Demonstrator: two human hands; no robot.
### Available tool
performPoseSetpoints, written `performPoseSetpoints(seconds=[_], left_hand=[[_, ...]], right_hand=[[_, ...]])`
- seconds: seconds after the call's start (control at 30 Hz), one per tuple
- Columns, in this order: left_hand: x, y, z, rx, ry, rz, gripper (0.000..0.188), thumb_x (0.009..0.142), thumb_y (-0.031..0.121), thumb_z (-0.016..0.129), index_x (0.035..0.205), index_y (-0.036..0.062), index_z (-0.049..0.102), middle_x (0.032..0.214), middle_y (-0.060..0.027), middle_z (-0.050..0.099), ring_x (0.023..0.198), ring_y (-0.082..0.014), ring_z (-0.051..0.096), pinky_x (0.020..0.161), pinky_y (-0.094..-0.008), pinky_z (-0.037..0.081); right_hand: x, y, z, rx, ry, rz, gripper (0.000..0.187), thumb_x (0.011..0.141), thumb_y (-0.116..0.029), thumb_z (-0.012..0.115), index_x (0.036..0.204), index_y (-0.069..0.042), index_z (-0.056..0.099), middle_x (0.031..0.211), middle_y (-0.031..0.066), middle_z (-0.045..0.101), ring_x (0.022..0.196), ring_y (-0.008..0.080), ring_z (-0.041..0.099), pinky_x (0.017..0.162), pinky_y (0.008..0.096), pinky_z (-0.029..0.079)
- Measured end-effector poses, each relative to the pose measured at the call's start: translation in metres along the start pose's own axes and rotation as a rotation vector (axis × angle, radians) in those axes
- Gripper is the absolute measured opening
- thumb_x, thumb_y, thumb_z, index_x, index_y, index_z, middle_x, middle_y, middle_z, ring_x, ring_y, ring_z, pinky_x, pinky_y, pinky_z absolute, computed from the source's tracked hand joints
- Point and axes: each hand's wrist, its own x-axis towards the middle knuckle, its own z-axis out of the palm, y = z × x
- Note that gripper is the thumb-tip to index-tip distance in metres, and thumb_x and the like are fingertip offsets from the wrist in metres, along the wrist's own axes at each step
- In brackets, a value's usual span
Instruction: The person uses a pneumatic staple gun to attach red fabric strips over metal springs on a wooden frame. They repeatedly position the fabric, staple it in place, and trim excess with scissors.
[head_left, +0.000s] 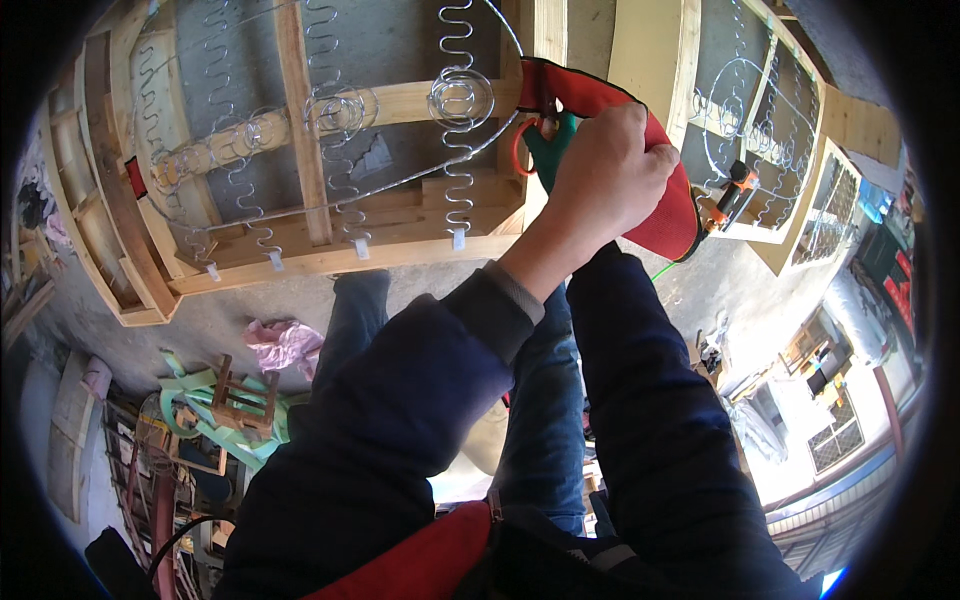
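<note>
My left hand (622, 160) is bare and closed in a fist, gripping a wide red strap (675, 205) with dark edges. The strap reaches up to an upright of the wooden frame (400, 253) and curves down to the right of my fist. Behind my left wrist shows part of a green glove (548, 158); it appears to be on my right hand, whose sleeve passes beneath my left hand. Beside the glove are scissors (523, 148) with a red-orange handle loop, apparently held in it. Most of the right hand is hidden.
Zigzag springs (458, 190) and coil springs (462, 97) span the frame. A second sprung frame (770, 235) stands at the right, with an orange and black tool (735, 190) on it. Pink cloth (283, 343) and a small wooden stool (243, 400) lie lower left.
</note>
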Motion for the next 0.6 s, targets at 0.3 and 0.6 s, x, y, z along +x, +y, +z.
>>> performPoseSetpoints(seconds=[0.3, 0.6], left_hand=[[0.004, 0.003, -0.013, -0.034, 0.035, 0.004, 0.047, 0.094, 0.035, 0.075, 0.086, -0.0092, 0.063, 0.085, -0.0305, 0.069, 0.083, -0.0450, 0.071, 0.081, -0.0492, 0.055], [-0.009, 0.037, -0.004, -0.250, -0.236, 0.156, 0.044, 0.097, 0.037, 0.077, 0.093, -0.0060, 0.067, 0.083, -0.0248, 0.067, 0.081, -0.0353, 0.070, 0.077, -0.0439, 0.053]], right_hand=[[0.031, -0.011, -0.009, -0.106, 0.053, -0.068, 0.044, 0.098, -0.043, 0.076, 0.127, -0.009, 0.068, 0.096, 0.0184, 0.077, 0.090, 0.0345, 0.077, 0.079, 0.0461, 0.058], [0.077, 0.004, -0.008, -0.315, 0.142, -0.141, 0.043, 0.098, -0.042, 0.075, 0.126, -0.010, 0.069, 0.094, 0.0186, 0.077, 0.089, 0.0352, 0.077, 0.078, 0.0464, 0.058]])
